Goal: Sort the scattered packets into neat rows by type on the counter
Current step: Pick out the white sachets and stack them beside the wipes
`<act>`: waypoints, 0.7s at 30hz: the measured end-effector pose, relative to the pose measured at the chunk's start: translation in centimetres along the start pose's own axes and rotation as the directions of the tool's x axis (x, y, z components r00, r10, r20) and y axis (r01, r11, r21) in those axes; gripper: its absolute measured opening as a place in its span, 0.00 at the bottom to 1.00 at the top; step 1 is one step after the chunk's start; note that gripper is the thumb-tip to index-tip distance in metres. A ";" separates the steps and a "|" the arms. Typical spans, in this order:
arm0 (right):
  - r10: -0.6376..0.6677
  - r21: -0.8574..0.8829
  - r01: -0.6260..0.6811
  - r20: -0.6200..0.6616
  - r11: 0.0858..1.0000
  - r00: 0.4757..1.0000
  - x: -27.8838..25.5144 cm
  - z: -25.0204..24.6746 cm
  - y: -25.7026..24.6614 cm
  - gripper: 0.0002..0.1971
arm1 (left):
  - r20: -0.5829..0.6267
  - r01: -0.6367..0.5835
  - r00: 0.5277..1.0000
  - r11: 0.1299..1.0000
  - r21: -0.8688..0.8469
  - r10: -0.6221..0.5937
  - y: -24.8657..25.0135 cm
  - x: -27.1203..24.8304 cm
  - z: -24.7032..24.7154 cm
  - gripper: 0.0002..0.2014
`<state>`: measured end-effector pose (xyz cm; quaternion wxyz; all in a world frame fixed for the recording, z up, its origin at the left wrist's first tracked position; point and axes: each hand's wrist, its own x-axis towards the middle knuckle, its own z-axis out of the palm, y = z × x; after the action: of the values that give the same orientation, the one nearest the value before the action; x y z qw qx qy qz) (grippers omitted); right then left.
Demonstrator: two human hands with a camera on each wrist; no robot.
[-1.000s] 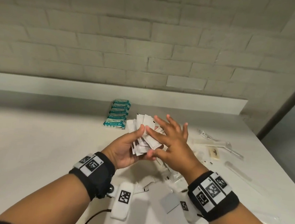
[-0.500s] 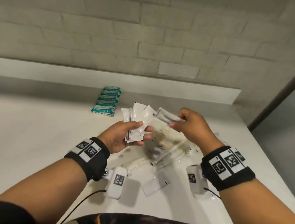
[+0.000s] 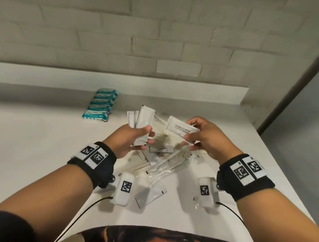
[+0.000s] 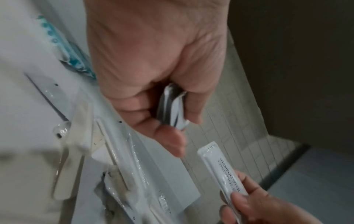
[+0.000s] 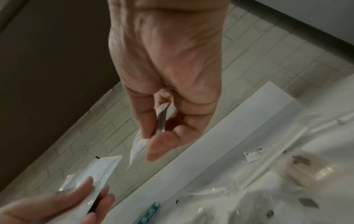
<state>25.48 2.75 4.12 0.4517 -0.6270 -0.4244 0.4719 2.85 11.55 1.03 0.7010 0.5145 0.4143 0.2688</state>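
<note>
Since a moment ago my right hand (image 3: pixel 207 139) has drawn apart, fingers pinching one shampoo sachet (image 3: pixel 182 129). My left hand (image 3: pixel 132 137) grips the fanned white sachets (image 3: pixel 142 119) above the counter (image 3: pixel 39 140).

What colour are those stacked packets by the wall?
Teal and white plastic packets, clearest in the head view.

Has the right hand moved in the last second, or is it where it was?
Yes. The right hand, pinching a white printed sachet, has drawn rightward from the left hand's white sachet bundle, farther from the teal packet row.
</note>
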 end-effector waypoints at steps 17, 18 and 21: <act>-0.137 0.074 0.125 0.187 0.989 0.973 3.3 5.8 -1.8 0.26 | 0.054 -0.099 0.993 0.982 -0.159 0.109 1.0 -0.7 0.5 0.16; -0.139 0.085 0.125 0.198 0.989 0.970 3.4 5.8 -1.7 0.25 | 0.052 -0.098 0.993 0.983 -0.158 0.108 0.9 -0.6 0.3 0.15; -0.122 0.048 0.117 0.136 0.992 0.983 4.0 5.1 -1.5 0.25 | 0.032 -0.082 0.996 0.987 -0.138 0.087 1.1 -0.5 -0.3 0.12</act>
<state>21.15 7.73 3.96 0.4611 -0.5571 -0.4822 0.4946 2.34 11.66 2.14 0.7301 0.4877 0.3594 0.3162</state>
